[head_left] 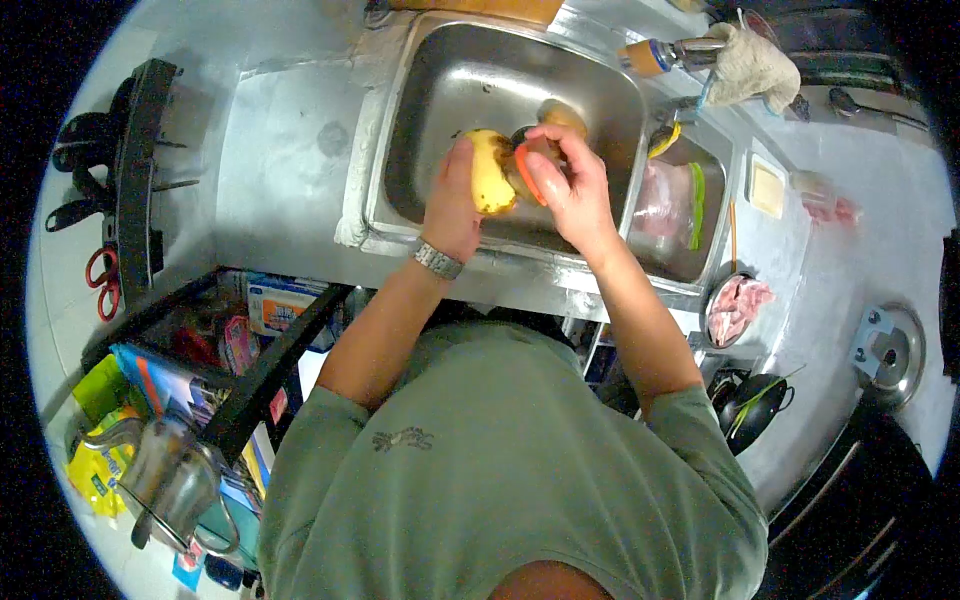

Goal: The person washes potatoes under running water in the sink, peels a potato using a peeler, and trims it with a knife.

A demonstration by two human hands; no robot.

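Meat (740,305) in bowl (711,326), bag (663,200) in small sink (712,212). Over large sink (430,110), potato (490,175) inside closed left grip (455,205); orange peeler (530,176) in closed right grip (577,187), alongside.

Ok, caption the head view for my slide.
Over a sink, the left hand holds a partly peeled potato, the right hand an orange tool.

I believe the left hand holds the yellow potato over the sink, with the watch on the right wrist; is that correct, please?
Not quite: the head view shows the watch worn on the left instead. The left hand does hold the yellow potato over the sink.
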